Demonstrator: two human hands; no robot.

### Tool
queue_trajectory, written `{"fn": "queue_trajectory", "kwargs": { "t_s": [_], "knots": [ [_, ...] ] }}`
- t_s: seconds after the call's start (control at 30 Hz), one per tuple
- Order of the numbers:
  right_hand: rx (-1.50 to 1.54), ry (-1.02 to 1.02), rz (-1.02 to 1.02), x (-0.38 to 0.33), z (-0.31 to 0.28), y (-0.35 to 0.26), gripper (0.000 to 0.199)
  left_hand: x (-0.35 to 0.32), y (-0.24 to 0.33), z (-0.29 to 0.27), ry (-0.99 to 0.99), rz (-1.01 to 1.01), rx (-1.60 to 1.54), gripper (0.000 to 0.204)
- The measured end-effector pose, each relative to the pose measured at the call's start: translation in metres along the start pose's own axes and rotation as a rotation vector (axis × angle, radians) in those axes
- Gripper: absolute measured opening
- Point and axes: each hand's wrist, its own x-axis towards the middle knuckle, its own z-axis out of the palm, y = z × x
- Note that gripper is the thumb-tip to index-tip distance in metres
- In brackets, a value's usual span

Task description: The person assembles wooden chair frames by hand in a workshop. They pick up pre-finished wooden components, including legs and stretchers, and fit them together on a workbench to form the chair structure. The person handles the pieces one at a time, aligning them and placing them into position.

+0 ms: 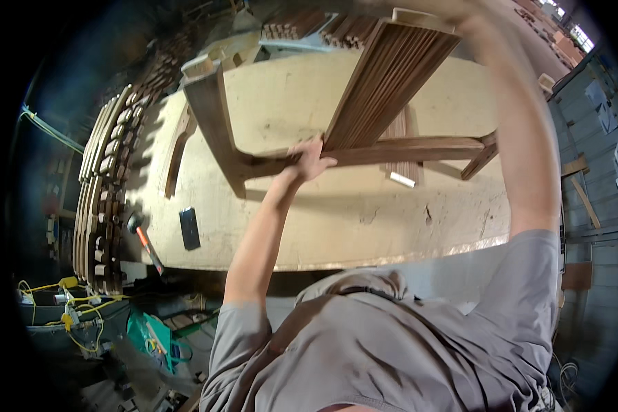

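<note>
A dark brown wooden furniture frame [412,151] stands on the pale worktable [309,233], its long rail running left to right between two end posts. From the rail rises a tall grooved wooden panel [395,79], leaning toward the upper right, with a pale cap at its top. My left hand [310,159] is closed round the rail at the panel's foot, its thumb pointing right. My right arm reaches up the right side to the panel's top. There my right hand [470,20] is smeared by motion and partly cut off, so its fingers do not show clearly.
Left on the table are a black phone [189,229], a mallet [144,240] with an orange-banded handle, and a curved wooden piece [178,151]. Stacked wooden parts [106,185] line the left edge. Under the frame lies another grooved piece [399,172] with a white end.
</note>
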Motion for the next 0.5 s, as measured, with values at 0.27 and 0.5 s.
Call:
{"fn": "queue_trajectory", "kwargs": {
  "t_s": [0.27, 0.5],
  "knots": [
    [-0.228, 0.542, -0.113, -0.015, 0.097, 0.000, 0.069, -0.007, -0.002, -0.024, -0.152, -0.197, 0.099, 0.070],
    [0.371, 0.380, 0.395, -0.258, 0.306, -0.026, 0.033, 0.042, -0.022, -0.026, -0.126, -0.158, 0.328, 0.058]
  ]
}}
